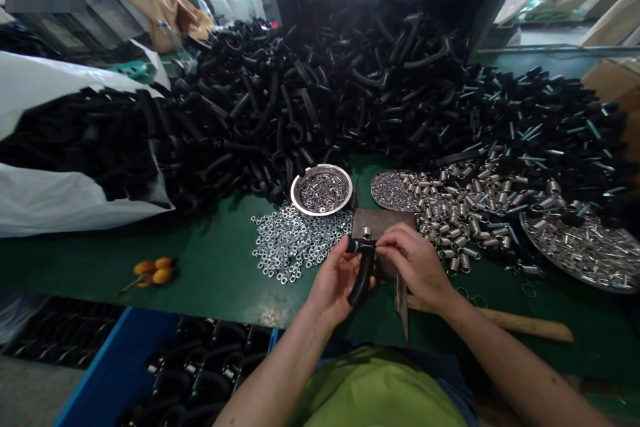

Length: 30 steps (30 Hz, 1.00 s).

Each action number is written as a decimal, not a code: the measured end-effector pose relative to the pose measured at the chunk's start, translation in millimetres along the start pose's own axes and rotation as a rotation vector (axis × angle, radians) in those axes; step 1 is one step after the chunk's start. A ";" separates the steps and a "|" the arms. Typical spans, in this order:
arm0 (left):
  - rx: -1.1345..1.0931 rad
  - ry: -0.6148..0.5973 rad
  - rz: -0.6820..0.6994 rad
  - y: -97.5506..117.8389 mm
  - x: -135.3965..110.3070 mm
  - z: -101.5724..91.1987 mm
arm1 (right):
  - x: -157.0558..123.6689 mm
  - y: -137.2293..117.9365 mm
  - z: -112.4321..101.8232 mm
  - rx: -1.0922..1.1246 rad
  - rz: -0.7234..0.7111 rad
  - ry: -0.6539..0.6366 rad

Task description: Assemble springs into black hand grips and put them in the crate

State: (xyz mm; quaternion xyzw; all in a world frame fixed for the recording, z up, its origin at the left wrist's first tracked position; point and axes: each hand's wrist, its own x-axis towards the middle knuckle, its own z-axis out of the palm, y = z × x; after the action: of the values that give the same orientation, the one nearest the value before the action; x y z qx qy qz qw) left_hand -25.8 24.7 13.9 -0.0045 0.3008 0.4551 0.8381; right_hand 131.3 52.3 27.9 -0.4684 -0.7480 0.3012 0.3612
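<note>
Fingers of my left hand (336, 283) are wrapped round a curved black handle (362, 278), holding it nearly upright over the green table (215, 267) just in front of the small metal block (383, 221). My right hand (413, 260) comes in from the right, fingertips pinched at the handle's top end; what they grip I cannot tell.

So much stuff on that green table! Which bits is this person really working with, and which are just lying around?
In use:
- left hand holding a curved black handle
- right hand at the handle's top end
- small metal block just behind the hands

Likely supplies:
- loose nuts
- bowl of small metal parts
- springs
- heap of black handles

Just lying about:
- orange fruits
- white sack
</note>
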 end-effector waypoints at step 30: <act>2.179 0.103 0.778 0.3 21.8 -24.7 | -119.3 55.3 -68.3 -0.792 -0.055 -0.348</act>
State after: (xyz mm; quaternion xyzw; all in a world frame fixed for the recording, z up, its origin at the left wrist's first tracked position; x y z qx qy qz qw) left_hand -29.5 34.6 -17.3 0.7944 0.5484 0.1811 0.1880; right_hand 250.0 -28.6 -8.4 -0.4930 -0.8677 0.0557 0.0298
